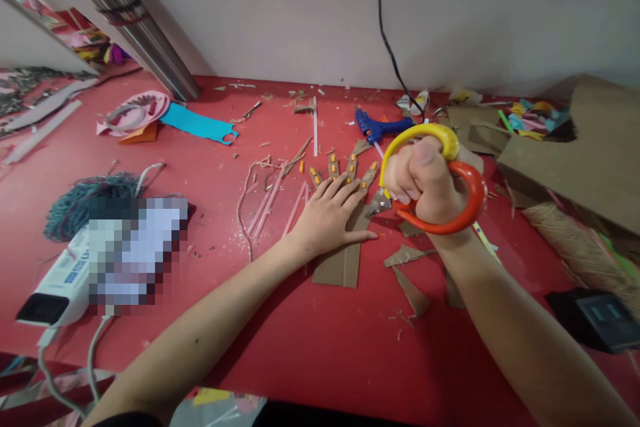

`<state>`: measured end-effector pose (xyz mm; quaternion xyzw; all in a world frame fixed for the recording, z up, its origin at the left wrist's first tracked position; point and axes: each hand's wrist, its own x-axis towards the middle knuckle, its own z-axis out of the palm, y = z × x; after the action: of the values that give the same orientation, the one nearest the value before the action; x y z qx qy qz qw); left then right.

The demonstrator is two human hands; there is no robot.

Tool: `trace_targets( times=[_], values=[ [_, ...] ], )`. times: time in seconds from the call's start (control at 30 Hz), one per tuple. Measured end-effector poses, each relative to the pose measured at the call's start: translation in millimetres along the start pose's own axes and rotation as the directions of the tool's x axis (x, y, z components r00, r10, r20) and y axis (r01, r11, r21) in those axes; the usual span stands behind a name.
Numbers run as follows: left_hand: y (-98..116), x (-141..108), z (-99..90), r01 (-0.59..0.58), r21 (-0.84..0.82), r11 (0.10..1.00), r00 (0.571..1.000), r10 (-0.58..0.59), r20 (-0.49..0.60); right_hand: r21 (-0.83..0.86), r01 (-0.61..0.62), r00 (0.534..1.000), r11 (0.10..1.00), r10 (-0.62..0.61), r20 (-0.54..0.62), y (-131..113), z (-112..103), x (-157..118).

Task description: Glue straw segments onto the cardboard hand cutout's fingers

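Observation:
My left hand (327, 217) lies flat with its fingers spread on a hand-shaped cardboard cutout (337, 268). Small orange pieces (334, 168) sit along the cutout's fingers, just past my fingertips. To the right, my right hand (425, 180) is closed around scissors (470, 197) with one yellow and one red handle loop, raised above the table. The metal part of the scissors points down and left, near the cutout's right side; its tips are hard to make out. Behind my right hand is a blue glue gun (383, 127).
Pink straws (270, 203), twine (243, 203) and cardboard scraps (411, 290) lie on the red table (280, 347). At left are a phone (145, 247), a power bank (65, 280), a yarn bundle (85, 203) and a steel flask (145, 40). Large cardboard (575, 147) stands at right.

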<state>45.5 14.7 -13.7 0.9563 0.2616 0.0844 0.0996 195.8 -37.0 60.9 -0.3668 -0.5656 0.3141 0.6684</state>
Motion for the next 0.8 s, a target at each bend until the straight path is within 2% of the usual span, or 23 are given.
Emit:
trace_targets(
  times=[0.1,0.17,0.23,0.3,0.33,0.4,0.47,0.53,0.6,0.63,0.8],
  values=[
    [-0.7,-0.1,0.7,-0.012,-0.007,1.000,1.000,0.011,-0.014,0.010,0.010,0.988,1.000,-0.011,0.153,0.4,3.9,-6.1],
    [-0.9,-0.3,0.8,-0.015,-0.011,1.000,0.999,0.014,-0.030,-0.041,0.045,0.988,0.998,-0.038,0.148,2.0,9.0,-7.1],
    [-0.7,-0.6,0.3,-0.011,-0.008,1.000,0.999,0.011,-0.034,-0.132,0.064,0.997,0.989,-0.068,-0.026,4.7,14.0,-4.3],
    [-0.1,-0.8,-0.3,-0.005,-0.003,1.000,1.000,0.005,-0.024,-0.218,0.060,0.964,0.974,-0.113,-0.240,8.1,15.9,0.6],
    [0.3,-0.9,-0.5,-0.004,0.000,1.000,1.000,0.004,-0.020,-0.247,0.054,0.941,0.968,-0.132,-0.311,9.8,15.1,3.1],
    [0.6,-1.0,-0.4,-0.003,0.003,1.000,1.000,0.003,-0.019,-0.268,0.037,0.930,0.963,-0.132,-0.344,11.8,10.0,7.3],
    [0.5,-1.0,0.2,-0.003,0.003,1.000,1.000,0.003,-0.024,-0.245,0.011,0.972,0.970,-0.068,-0.224,10.2,1.9,10.1],
    [0.1,-0.9,1.0,-0.004,0.000,1.000,1.000,0.004,-0.029,-0.195,-0.029,1.000,0.980,0.030,0.004,4.1,-6.5,12.0],
    [-0.5,-0.9,1.6,-0.012,-0.001,1.000,0.999,0.012,-0.034,-0.160,-0.077,0.971,0.984,0.110,0.213,-5.5,-13.6,13.4],
    [-0.7,-1.0,1.9,-0.016,0.000,1.000,0.999,0.016,-0.040,-0.168,-0.098,0.951,0.981,0.142,0.276,-10.9,-16.5,14.1],
    [-0.9,-1.6,3.2,-0.020,0.019,1.000,0.998,0.021,-0.063,-0.331,-0.150,0.876,0.931,0.281,0.392,-33.9,-30.0,16.8]
  ],
)
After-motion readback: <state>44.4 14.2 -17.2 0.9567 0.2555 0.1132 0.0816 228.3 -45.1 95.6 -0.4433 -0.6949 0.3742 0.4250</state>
